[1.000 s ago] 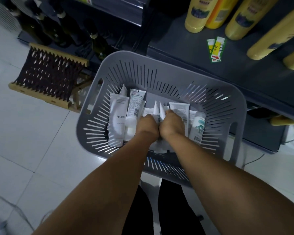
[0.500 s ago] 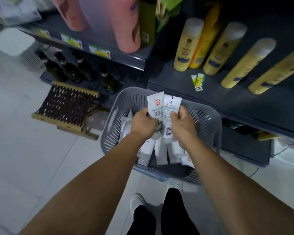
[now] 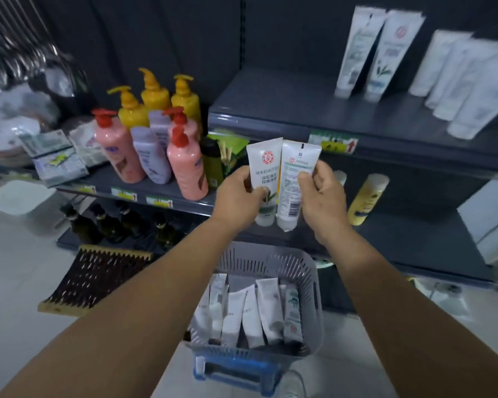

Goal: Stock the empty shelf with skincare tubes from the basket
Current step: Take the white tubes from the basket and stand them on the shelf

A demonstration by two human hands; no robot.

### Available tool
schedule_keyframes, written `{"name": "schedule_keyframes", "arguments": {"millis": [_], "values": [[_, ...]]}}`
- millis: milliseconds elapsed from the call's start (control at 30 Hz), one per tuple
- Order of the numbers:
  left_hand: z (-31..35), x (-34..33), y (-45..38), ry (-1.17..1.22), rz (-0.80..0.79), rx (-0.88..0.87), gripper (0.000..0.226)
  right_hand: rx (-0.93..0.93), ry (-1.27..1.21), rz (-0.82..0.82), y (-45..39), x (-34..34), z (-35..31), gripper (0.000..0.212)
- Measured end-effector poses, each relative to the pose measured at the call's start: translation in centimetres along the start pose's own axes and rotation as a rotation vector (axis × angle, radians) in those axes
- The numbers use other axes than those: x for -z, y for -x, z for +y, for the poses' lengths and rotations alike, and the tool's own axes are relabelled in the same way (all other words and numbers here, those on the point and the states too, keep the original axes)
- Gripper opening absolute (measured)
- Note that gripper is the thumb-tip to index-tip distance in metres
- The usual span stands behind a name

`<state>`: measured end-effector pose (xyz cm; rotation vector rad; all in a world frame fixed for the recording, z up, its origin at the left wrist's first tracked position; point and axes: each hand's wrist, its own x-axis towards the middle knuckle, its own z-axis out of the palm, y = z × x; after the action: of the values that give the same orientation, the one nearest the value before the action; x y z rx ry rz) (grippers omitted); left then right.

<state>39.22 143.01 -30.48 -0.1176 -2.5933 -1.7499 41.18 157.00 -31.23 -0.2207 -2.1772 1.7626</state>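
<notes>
Both hands have risen from the slotted grey plastic basket (image 3: pixel 314 285) to the dark shelf's front edge (image 3: pixel 270 122). The left hand (image 3: pixel 236 196) grips a white red-sealed tube (image 3: pixel 263 168); the right hand (image 3: pixel 322 196) grips a white barcoded tube (image 3: pixel 295 168). Pink pump bottles (image 3: pixel 184 168) stand left, white tubes (image 3: pixel 371 53) at the shelf's right end.

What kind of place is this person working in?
Most likely a small shop. Dark shelves carry price tags on their front edges, pump bottles stand in rows, and each hand, left and right, holds a tube above a basket of more tubes.
</notes>
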Motion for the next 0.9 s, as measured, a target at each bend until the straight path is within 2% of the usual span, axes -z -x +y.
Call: {"name": "schedule_keyframes", "arguments": {"millis": [233,467,667,900], "values": [[8.3,-1.3,-2.8,0.025,-0.028,-0.153,0.032,0.112,-0.054,0.144,-3.7,5.3,-5.5,0.018],[14.1,-4.3,-7.6,-0.005,-0.039,-0.24,0.034,0.197,-0.052,0.23,-9.3,9.9,-8.2,0.019],[16.7,-7.9,-13.1,-0.037,-0.046,-0.237,0.03,0.184,-0.104,0.27,-15.8,13.0,-7.6,0.02],[16.2,-11.7,-19.5,-0.052,-0.051,-0.174,0.029,0.12,-0.068,0.242,-23.1,14.0,-4.4,0.02]]}}
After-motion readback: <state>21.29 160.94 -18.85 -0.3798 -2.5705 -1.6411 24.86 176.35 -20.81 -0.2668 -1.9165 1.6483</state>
